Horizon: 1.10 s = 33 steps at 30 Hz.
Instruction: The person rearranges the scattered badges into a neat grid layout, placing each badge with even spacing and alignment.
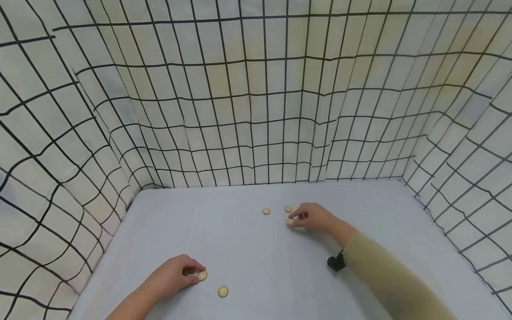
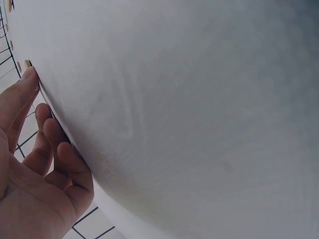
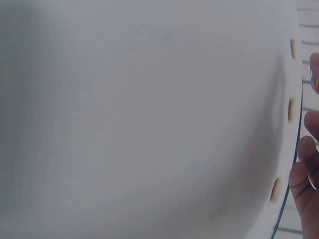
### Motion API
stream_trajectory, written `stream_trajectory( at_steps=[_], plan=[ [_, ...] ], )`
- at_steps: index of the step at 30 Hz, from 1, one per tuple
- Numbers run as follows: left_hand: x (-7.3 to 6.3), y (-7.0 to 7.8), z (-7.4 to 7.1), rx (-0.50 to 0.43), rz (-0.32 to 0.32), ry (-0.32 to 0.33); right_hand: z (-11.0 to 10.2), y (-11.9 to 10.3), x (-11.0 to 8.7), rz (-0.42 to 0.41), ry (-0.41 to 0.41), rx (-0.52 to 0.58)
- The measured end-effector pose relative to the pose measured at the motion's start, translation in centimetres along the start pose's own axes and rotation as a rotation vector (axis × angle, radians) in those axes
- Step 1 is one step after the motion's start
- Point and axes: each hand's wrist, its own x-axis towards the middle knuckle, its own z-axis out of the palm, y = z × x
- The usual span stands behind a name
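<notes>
Near the front left of the white table, my left hand (image 1: 176, 274) pinches a small round pale-wood disc (image 1: 202, 275) between thumb and fingertips. The disc's upper face carries a ring and dark marks too small to read. Just right of it lies another disc (image 1: 223, 291), flat and untouched. Farther back, my right hand (image 1: 314, 218) pinches a similar disc (image 1: 290, 221) by its edge. Two more discs, one behind those fingers (image 1: 288, 209) and one to their left (image 1: 266, 211), lie flat. The left wrist view shows a disc's edge (image 2: 28, 63) at the fingertips.
A white cloth covers the table (image 1: 248, 249). White walls with a black grid (image 1: 240, 111) enclose its back and sides. A small black device (image 1: 336, 262) sits at the right wrist, by the tan sleeve (image 1: 384, 271).
</notes>
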Motion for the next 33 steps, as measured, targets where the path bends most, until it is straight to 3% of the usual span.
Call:
stream_trajectory(
  at_steps=[8, 13, 33],
  plan=[
    [0.0, 0.1, 0.1, 0.002, -0.017, -0.002, -1.7, 4.3, -2.3, 0.051, 0.046, 0.023],
    [0.1, 0.2, 0.0, 0.012, -0.049, -0.003, -2.6, 5.8, -3.1, 0.079, 0.059, 0.027],
    [0.1, 0.1, 0.0, 0.002, -0.007, -0.002, -2.4, 6.2, -2.9, 0.144, 0.028, -0.003]
  ],
)
